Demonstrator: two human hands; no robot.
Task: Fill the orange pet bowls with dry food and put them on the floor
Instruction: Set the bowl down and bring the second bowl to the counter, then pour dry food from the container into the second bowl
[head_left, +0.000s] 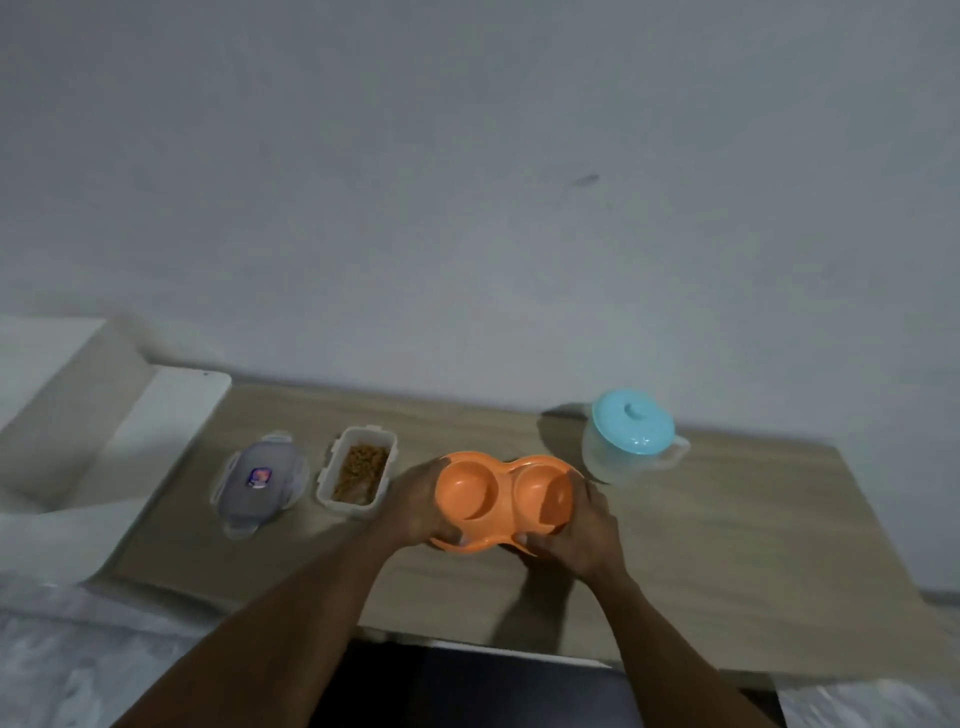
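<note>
An orange double pet bowl (498, 493) with two round wells, both without food, is tilted toward me over the wooden table (727, 545). My left hand (415, 504) grips its left end and my right hand (576, 530) grips its right end. Left of the bowl stands an open clear container (358, 473) holding brown dry food. Its clear lid (260, 480) with a small sticker lies further left on the table.
A clear jug with a light blue lid (631, 436) stands at the back right of the table. A white board (156, 426) leans at the table's left end. A plain grey wall rises behind. Pale floor shows at bottom left and right.
</note>
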